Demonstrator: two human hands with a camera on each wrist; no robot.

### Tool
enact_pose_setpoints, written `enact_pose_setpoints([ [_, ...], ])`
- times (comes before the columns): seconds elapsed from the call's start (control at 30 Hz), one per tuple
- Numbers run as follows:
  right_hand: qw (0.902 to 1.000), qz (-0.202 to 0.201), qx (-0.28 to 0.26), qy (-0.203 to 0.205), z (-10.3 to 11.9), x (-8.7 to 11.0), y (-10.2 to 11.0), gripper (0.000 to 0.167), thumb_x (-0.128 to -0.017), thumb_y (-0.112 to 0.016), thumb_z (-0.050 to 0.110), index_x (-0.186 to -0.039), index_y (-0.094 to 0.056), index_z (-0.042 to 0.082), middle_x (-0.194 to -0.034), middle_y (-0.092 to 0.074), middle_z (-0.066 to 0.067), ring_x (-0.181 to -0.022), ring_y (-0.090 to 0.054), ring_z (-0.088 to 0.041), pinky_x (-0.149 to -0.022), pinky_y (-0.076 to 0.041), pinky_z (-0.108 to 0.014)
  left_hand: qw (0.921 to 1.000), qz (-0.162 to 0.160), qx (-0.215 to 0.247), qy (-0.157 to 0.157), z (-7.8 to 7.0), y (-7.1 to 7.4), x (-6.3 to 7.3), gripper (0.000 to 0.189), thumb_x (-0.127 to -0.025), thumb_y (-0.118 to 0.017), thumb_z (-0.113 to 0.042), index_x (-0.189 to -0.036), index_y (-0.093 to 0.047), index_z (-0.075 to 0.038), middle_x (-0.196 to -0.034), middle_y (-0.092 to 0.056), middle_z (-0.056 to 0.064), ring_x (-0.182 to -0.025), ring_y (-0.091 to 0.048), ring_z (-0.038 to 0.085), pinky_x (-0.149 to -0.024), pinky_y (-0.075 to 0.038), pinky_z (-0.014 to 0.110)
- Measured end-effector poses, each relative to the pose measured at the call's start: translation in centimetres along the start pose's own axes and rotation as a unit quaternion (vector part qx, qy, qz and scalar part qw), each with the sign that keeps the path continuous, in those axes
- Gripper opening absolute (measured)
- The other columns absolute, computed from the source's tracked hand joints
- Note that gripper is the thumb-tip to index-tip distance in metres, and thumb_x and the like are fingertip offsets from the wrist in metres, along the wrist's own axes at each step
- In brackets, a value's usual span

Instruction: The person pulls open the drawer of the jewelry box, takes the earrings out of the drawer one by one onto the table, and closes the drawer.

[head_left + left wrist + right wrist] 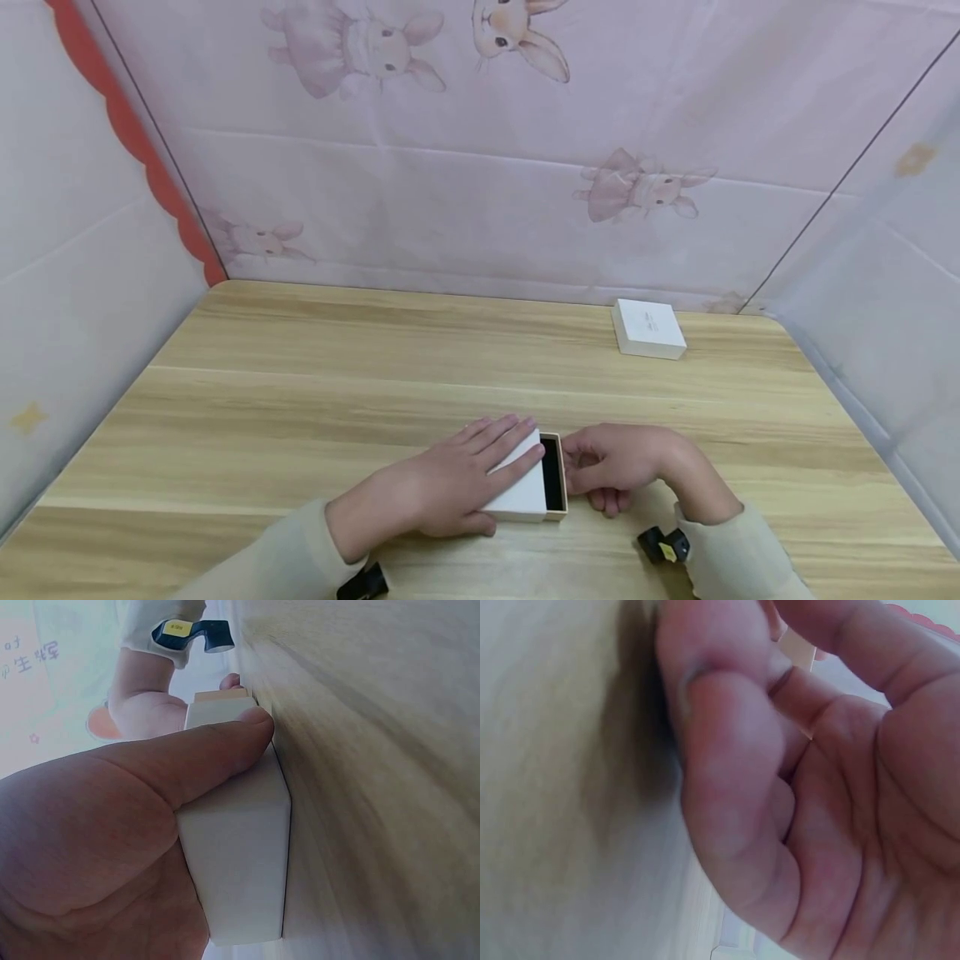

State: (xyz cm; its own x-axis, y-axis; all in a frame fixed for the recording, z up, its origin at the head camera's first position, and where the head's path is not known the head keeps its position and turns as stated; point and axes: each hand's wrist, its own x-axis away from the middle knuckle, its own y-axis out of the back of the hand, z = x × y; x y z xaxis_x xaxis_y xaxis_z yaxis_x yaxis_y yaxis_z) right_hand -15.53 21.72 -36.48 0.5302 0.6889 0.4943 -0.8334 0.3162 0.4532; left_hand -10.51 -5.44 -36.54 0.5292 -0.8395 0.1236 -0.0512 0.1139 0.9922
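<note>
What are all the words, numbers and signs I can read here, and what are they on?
"生" on the wall, left wrist view; the characters around it are too blurred.
Far box: print too small to read.
Yellow label on the right wrist camera: too small to read.
Near box under the left hand: none showing.

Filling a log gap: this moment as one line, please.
left hand: holds white rectangular box; black-lined drawer: partly out; right hand: at drawer's end; printed white rectangular carton: far right
</note>
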Motion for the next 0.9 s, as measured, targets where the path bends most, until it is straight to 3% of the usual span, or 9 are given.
enact_pose_setpoints([
  [0.17,1.0000,-0.002,-0.001,0.001,0.05,0.01,0.09,0.007,-0.098,-0.060,0.019,-0.092,-0.060,0.016,-0.064,-0.067,-0.009,-0.052,-0.064,-0.018,-0.046,-0.055,-0.033,1.0000,0.002,0.000,0.001,0.05,-0.06,0.02,0.092,-0.096,-0.059,-0.051,-0.162,-0.006,-0.016,-0.168,0.000,0.013,-0.155,-0.005,0.028,-0.125,-0.016,0.044],
  [0.4,0.9999,0.006,0.005,0.007,-0.07,-0.06,0.02,0.025,-0.102,-0.056,0.021,-0.082,-0.063,0.006,-0.062,-0.064,-0.007,-0.051,-0.062,-0.016,-0.045,-0.053,-0.027,1.0000,0.001,-0.005,0.000,0.00,0.00,0.06,0.091,-0.096,-0.059,-0.051,-0.162,-0.007,-0.016,-0.168,-0.001,0.013,-0.155,-0.006,0.028,-0.124,-0.017,0.043],
  [0.9,0.9998,0.010,-0.015,-0.003,0.05,-0.08,-0.06,0.027,-0.101,-0.054,0.018,-0.080,-0.063,0.003,-0.062,-0.063,-0.005,-0.051,-0.061,-0.015,-0.044,-0.048,-0.023,1.0000,0.001,-0.002,0.001,-0.02,0.03,0.05,0.091,-0.096,-0.059,-0.051,-0.162,-0.007,-0.016,-0.168,0.000,0.012,-0.155,-0.006,0.028,-0.125,-0.016,0.044],
])
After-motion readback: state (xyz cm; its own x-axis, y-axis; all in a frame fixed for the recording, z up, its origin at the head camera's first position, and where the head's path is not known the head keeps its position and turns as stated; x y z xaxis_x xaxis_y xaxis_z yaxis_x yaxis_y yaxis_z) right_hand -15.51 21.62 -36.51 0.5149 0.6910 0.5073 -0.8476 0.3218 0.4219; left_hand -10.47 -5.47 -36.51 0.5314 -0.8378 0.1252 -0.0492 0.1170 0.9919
